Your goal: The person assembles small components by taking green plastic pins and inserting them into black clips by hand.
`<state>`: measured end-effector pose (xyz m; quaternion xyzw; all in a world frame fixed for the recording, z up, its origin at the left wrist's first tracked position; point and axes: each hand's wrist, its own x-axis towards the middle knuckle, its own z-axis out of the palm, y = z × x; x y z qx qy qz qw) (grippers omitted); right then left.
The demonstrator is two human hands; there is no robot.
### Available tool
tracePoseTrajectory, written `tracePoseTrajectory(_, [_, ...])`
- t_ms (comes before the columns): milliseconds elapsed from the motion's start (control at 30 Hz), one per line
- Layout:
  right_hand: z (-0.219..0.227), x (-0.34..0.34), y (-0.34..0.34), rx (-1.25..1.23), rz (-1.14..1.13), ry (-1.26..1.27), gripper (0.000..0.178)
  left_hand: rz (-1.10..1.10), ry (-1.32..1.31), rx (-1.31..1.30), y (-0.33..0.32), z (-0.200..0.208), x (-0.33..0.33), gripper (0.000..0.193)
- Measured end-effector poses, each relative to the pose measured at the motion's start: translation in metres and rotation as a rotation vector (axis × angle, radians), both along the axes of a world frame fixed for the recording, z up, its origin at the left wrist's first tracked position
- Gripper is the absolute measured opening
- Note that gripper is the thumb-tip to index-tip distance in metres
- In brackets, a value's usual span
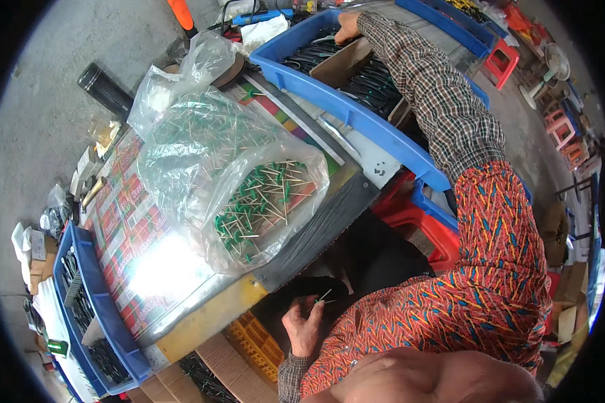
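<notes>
My left hand (303, 326) is low in front of my body, thumb and fingers pinched on thin metal pins (325, 294) with a little green at the base. Beyond it, a clear plastic bag (181, 181) lies on the table, its mouth toward me, full of green-headed metal pins (262, 205). My right arm stretches to the far end of a blue tray (383, 127). There my right hand (347, 27) bends down, fingers drawn together, at the slender black parts (314, 52). Its fingertips are partly hidden, so what they grip cannot be made out.
Cardboard dividers (343, 64) split the blue tray. A pen-like metal tool (339, 136) lies beside it. Another blue tray (91, 302) with black parts stands left of the table. A red stool (417, 221) is under the tray; a yellow crate (255, 346) sits below the table edge.
</notes>
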<state>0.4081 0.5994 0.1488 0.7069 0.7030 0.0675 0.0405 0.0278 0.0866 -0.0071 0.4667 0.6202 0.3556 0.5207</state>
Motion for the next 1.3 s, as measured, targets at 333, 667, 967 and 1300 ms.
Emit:
tracePoseTrajectory(333, [0.005,-0.018,-0.004,-0.097,-0.081,-0.022,0.03,0.011,-0.04,-0.032,-0.003,-0.008,0.003,0.02])
tracePoseTrajectory(667, [-0.007,0.002,0.016,-0.101,-0.094,-0.094,0.034,-0.003,0.056,-0.065,-0.002,-0.025,0.003,0.022])
tracePoseTrajectory(967, [-0.007,0.004,0.006,0.017,-0.02,-0.041,0.035,-0.001,-0.004,-0.007,0.001,-0.027,0.004,0.022])
tracePoseTrajectory(1300, [0.004,-0.016,-0.007,0.076,0.042,-0.156,0.035,-0.003,-0.002,-0.013,0.005,-0.024,0.004,0.022])
